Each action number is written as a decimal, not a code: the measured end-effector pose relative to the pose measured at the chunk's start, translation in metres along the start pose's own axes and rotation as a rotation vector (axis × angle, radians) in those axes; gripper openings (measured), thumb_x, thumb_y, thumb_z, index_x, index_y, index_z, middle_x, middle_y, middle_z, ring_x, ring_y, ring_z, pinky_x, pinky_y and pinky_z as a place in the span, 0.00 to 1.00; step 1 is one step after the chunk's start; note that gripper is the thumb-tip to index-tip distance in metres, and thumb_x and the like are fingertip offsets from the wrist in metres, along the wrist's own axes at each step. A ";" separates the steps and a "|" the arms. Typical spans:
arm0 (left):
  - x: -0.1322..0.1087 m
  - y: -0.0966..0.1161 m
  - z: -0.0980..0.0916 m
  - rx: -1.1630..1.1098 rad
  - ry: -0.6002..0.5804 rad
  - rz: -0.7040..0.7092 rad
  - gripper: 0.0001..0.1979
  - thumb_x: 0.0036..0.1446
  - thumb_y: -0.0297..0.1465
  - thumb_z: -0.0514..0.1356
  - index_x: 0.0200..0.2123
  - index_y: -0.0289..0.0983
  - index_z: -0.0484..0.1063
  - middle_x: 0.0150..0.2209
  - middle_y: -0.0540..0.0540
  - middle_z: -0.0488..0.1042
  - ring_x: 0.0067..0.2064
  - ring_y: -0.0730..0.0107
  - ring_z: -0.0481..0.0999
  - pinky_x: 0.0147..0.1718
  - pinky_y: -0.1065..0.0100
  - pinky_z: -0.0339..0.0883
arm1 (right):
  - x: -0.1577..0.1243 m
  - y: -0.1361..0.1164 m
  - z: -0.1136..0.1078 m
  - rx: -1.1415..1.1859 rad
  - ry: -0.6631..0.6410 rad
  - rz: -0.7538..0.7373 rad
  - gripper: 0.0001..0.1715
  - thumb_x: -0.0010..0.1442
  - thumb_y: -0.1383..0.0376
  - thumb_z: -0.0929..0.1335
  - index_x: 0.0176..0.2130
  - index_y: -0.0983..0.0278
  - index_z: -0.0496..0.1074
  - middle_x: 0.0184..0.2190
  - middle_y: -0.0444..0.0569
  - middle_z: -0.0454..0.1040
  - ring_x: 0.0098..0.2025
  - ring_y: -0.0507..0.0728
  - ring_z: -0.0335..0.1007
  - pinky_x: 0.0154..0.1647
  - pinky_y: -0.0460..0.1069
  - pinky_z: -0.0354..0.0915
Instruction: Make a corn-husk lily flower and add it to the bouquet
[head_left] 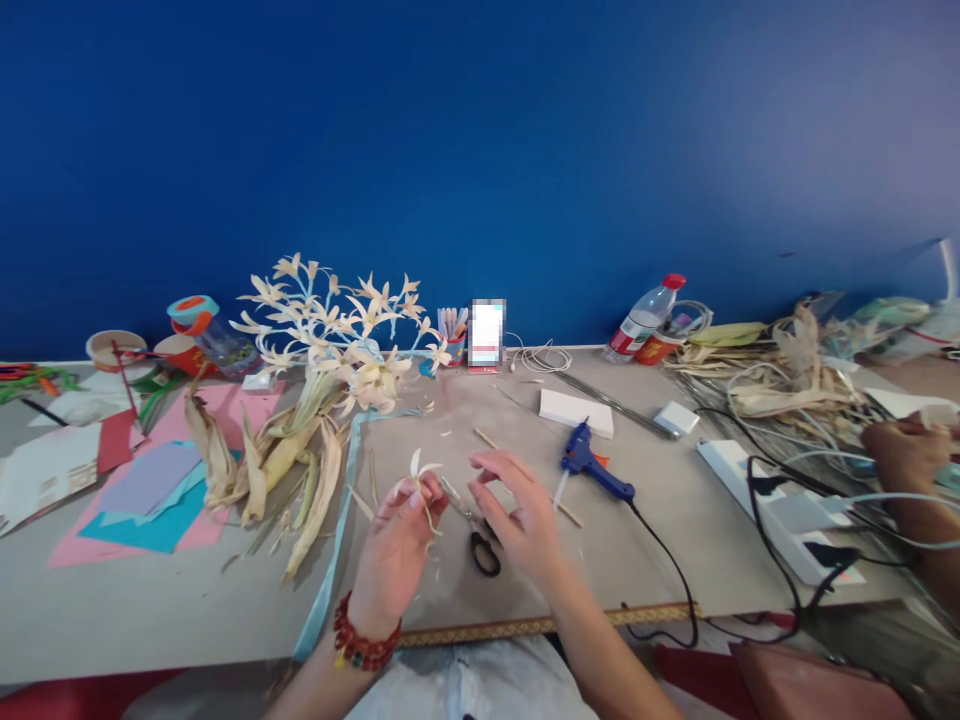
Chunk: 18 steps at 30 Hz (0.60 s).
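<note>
My left hand (399,530), with a red bead bracelet at the wrist, pinches a small pale husk flower (420,468) whose thin petals stick up above the fingertips. A thin strand hangs below it. To its right, my right hand (521,505) is held with fingers apart and nothing visible in them. Scissors (484,555) with black handles lie on the table between the two hands, their blades partly hidden. A blue hot glue gun (592,462) lies right of my right hand, a glue stick close to it. A bunch of husk flowers (352,330) stands behind my left hand.
Corn husks (300,480) and coloured paper (150,505) cover the left side. On the right are a white power strip (780,515), black cords, a bottle (646,318) and dried husks (787,375). Another person's hand (907,450) is at the far right. A phone (487,335) stands at the back.
</note>
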<state>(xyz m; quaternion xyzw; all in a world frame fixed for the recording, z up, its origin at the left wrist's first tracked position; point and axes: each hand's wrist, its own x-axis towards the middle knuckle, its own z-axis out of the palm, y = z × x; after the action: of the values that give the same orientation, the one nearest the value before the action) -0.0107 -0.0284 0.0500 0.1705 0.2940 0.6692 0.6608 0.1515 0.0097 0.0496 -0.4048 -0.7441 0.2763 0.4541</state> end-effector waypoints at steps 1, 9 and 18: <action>-0.001 0.000 0.001 0.004 0.004 -0.004 0.05 0.50 0.27 0.67 0.25 0.38 0.74 0.33 0.49 0.74 0.40 0.69 0.73 0.48 0.64 0.67 | 0.004 -0.006 0.001 0.038 -0.034 -0.012 0.19 0.64 0.66 0.65 0.54 0.60 0.69 0.41 0.52 0.73 0.38 0.57 0.71 0.42 0.53 0.69; -0.001 -0.010 -0.008 -0.075 0.054 -0.063 0.03 0.50 0.27 0.68 0.29 0.38 0.77 0.35 0.48 0.79 0.41 0.69 0.77 0.44 0.68 0.70 | 0.036 -0.034 0.004 0.106 -0.300 0.004 0.13 0.65 0.62 0.65 0.49 0.58 0.72 0.30 0.47 0.74 0.29 0.58 0.70 0.31 0.52 0.67; -0.001 0.002 -0.010 -0.011 -0.018 0.019 0.05 0.51 0.28 0.67 0.26 0.37 0.74 0.34 0.49 0.71 0.39 0.70 0.71 0.46 0.65 0.67 | 0.035 0.005 -0.055 0.637 0.192 0.180 0.21 0.59 0.54 0.65 0.21 0.58 0.56 0.14 0.35 0.49 0.14 0.50 0.44 0.13 0.45 0.52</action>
<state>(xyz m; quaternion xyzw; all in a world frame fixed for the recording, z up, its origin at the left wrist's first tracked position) -0.0180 -0.0307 0.0437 0.1756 0.2825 0.6756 0.6580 0.1940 0.0445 0.0849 -0.3310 -0.5354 0.4944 0.5995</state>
